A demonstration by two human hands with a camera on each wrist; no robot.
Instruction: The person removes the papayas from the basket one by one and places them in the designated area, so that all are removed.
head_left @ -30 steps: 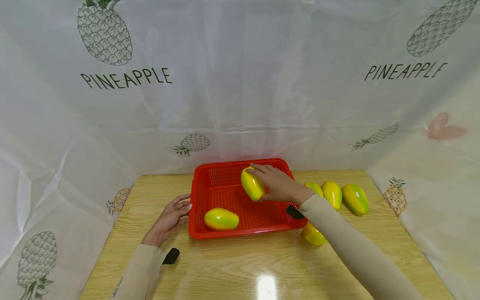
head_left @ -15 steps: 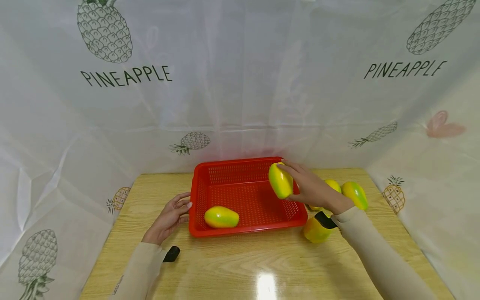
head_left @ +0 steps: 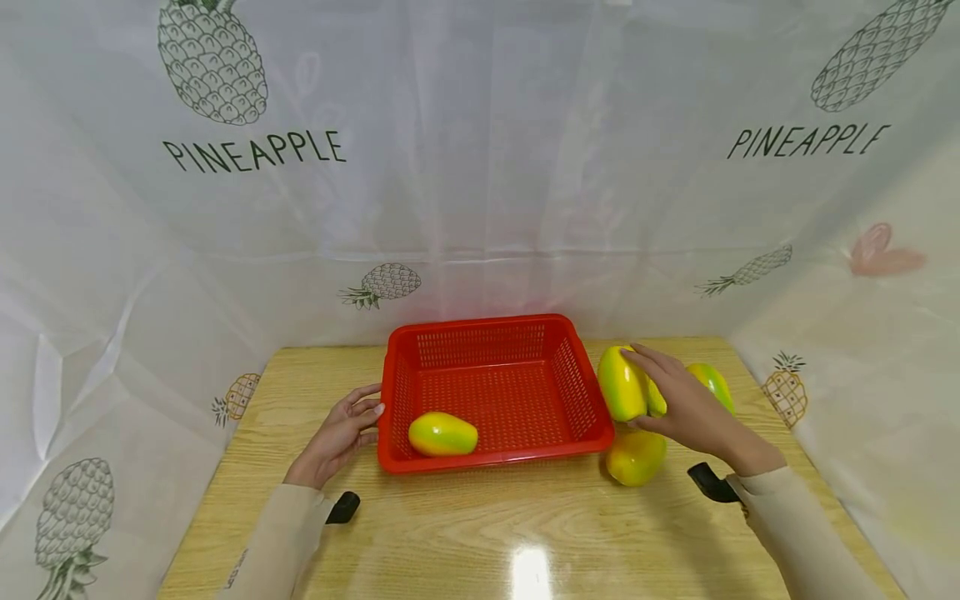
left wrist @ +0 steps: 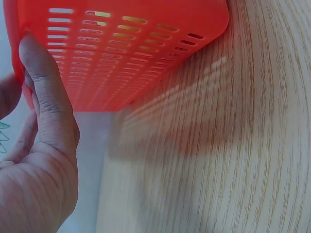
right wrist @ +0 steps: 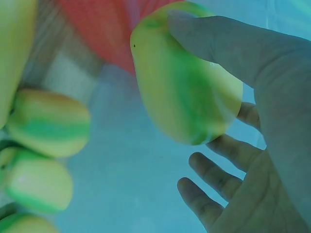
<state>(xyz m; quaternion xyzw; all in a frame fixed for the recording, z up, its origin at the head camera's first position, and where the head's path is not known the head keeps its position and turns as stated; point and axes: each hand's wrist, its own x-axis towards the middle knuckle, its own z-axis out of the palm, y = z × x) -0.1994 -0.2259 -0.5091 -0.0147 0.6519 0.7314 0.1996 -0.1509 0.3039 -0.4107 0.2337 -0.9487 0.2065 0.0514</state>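
Observation:
A red perforated plastic basket (head_left: 495, 459) stands on the table, and a yellow-green mango (head_left: 442, 435) lies in its front left part. My left hand (head_left: 337, 437) holds the basket's left rim; the left wrist view has fingers (left wrist: 46, 87) on both sides of that rim. Just right of the basket, my right hand (head_left: 686, 408) grips another mango (head_left: 621, 383) between thumb and fingers, above the table in the right wrist view. More mangoes lie close by: one in front (head_left: 636, 458), one at the right (head_left: 712, 382), partly covered by the hand.
The wooden table (head_left: 450, 525) extends in front of the basket and to both sides. White pineapple-print sheets (head_left: 480, 208) hang at its back and sides. In the right wrist view several mangoes (right wrist: 48, 124) sit in a row at the left.
My right hand has carried its mango rightward from over the basket to beyond its right rim, beside the other mangoes. The left hand and basket have stayed in place.

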